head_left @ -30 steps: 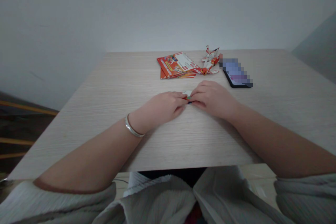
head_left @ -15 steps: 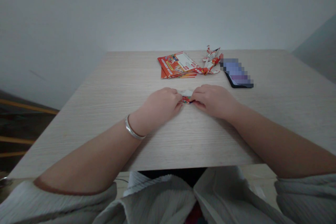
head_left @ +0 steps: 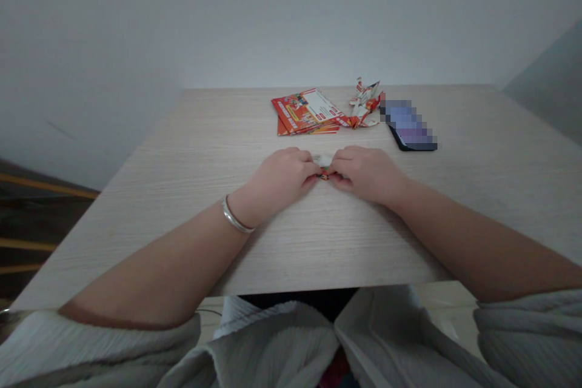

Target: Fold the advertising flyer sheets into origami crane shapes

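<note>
Both my hands rest on the light wooden table (head_left: 191,151), meeting at its middle. My left hand (head_left: 279,179), with a silver bangle on the wrist, is curled and pinches a small folded piece of printed paper (head_left: 324,165). My right hand (head_left: 366,173) pinches the same paper from the other side. Only a sliver of the white and red paper shows between the fingertips; the rest is hidden under my fingers.
A stack of red-orange printed leaflets (head_left: 305,112) lies further back on the table. Beside it lie folded paper figures (head_left: 365,106) of the same print. A dark phone (head_left: 409,127) lies flat to their right. A plain wall stands behind the table.
My hands have drawn closer together over the small paper, and less of it shows than before. My left hand has shifted slightly to the right.
</note>
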The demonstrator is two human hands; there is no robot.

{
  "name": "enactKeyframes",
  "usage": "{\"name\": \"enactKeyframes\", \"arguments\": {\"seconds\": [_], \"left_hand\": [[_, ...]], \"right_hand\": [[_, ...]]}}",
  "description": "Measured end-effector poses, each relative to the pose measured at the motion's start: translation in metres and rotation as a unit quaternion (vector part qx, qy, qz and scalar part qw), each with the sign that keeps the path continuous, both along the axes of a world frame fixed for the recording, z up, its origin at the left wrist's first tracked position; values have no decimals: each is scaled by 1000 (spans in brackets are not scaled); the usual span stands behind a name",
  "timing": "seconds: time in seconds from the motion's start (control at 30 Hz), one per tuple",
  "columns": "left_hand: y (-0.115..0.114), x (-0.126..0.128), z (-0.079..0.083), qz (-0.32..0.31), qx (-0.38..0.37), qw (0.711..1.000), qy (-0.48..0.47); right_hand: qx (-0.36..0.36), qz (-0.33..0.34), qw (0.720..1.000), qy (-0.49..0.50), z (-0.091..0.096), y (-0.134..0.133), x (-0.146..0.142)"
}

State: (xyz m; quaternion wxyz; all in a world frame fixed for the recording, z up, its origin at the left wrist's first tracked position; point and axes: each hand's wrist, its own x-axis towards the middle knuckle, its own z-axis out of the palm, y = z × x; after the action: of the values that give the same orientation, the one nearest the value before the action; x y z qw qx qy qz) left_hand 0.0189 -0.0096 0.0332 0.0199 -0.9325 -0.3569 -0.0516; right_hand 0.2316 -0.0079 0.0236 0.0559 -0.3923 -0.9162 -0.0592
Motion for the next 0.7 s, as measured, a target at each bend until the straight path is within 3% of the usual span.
{"name": "enactKeyframes", "arguments": {"seconds": [0.3, 0.7], "left_hand": [[1, -3, -3, 13, -5, 1000, -4], [5, -5, -5, 6, -9, 1000, -29]], "right_hand": [[1, 4, 999, 40, -1, -3, -7], [-79, 21, 987, 135, -6, 0, -5]]}}
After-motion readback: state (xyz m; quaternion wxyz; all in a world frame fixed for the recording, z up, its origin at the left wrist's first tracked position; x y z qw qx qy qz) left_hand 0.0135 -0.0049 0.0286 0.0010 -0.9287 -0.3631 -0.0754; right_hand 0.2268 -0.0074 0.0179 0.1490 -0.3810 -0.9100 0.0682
